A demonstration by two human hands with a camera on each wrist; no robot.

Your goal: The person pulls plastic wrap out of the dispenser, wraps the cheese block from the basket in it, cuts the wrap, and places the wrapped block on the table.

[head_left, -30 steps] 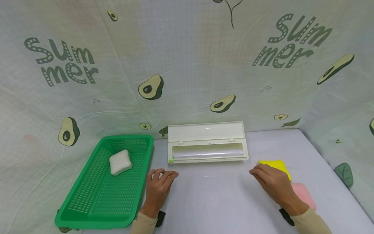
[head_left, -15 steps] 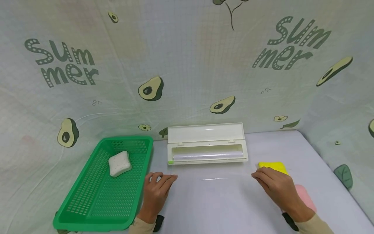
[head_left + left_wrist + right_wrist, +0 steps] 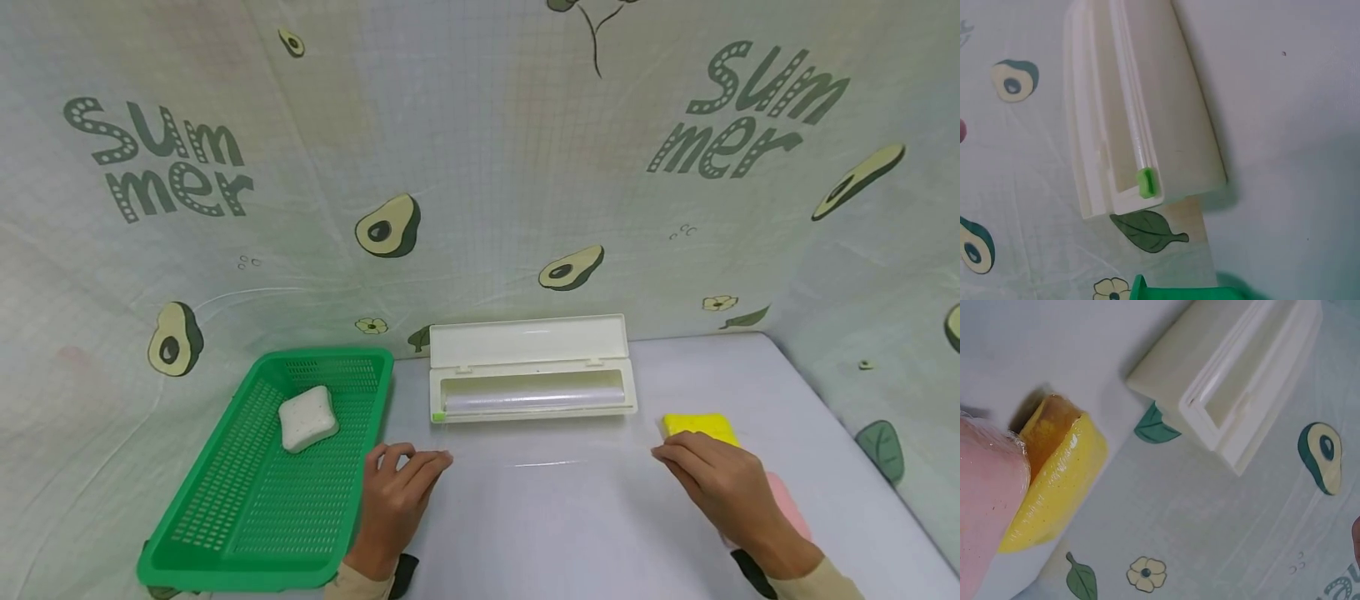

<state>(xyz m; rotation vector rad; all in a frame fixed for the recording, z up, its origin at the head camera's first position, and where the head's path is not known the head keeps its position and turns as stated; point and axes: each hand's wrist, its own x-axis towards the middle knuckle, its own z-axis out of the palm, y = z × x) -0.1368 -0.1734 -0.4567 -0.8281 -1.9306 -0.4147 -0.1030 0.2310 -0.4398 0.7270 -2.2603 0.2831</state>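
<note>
A clear sheet of plastic wrap (image 3: pixel 546 463) spans the space between my two hands, showing mainly as a thin bright glint. My left hand (image 3: pixel 397 492) pinches its left side, just right of the green basket. My right hand (image 3: pixel 723 492) pinches the other side, in front of the yellow block. Behind the sheet stands a white wrap dispenser (image 3: pixel 532 412), lid raised, with the roll (image 3: pixel 534 395) in its window. A green slider (image 3: pixel 1146 182) sits at the dispenser's left end. Only a fingertip of each hand enters its wrist view.
On the left, a green plastic basket (image 3: pixel 348 533) holds a white sponge-like block (image 3: pixel 308 419). A yellow block (image 3: pixel 1063 481) and a pink block (image 3: pixel 988 500), both in shiny film, lie at the right, partly behind my right hand in the head view. A printed curtain (image 3: pixel 480 167) backs the table.
Both hands have drawn slightly toward me and a little farther apart, still pinching the wrap. The glint on the wrap has moved nearer to me. Dispenser, basket and blocks stay put.
</note>
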